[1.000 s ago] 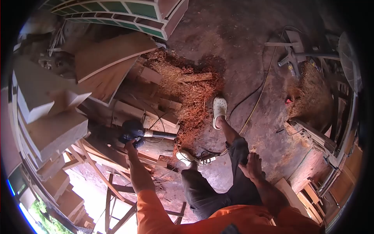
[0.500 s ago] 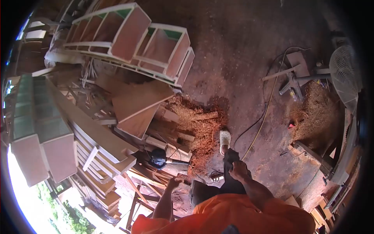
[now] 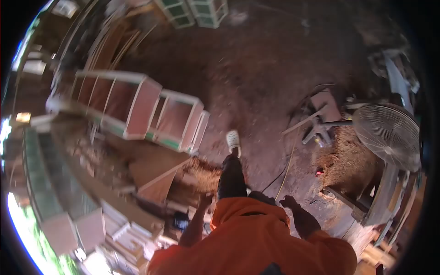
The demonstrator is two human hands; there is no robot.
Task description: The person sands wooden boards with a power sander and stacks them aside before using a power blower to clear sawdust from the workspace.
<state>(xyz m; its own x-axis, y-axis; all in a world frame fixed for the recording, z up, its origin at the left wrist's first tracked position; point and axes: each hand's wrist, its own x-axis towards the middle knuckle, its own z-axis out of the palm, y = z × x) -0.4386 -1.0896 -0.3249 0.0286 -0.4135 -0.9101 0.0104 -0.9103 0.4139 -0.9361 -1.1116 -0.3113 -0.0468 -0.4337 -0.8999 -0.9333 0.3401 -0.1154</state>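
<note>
The view is motion-blurred. My left hand (image 3: 205,200) hangs in front of my orange shirt with its fingers loosely curled and nothing in it, above the wood pile. My right hand (image 3: 289,201) is lifted off my leg, also loose and holding nothing. A dark power tool (image 3: 181,223) lies on the stacked boards below my left arm, apart from the hand. My leg in dark trousers stretches forward, ending in a white clog (image 3: 233,139) on the dirt floor.
White-framed cabinet carcasses (image 3: 137,107) lie on the floor at left, with stacked boards (image 3: 114,220) below them. Sawdust piles (image 3: 204,176) sit by my leg and beside a standing fan (image 3: 389,133) at right. A yellow cable (image 3: 288,167) crosses the floor.
My head has risen and tilted forward, so the floor looks farther away. My left hand left the tool and the wood pile. My right hand came off my leg. My foot stepped forward.
</note>
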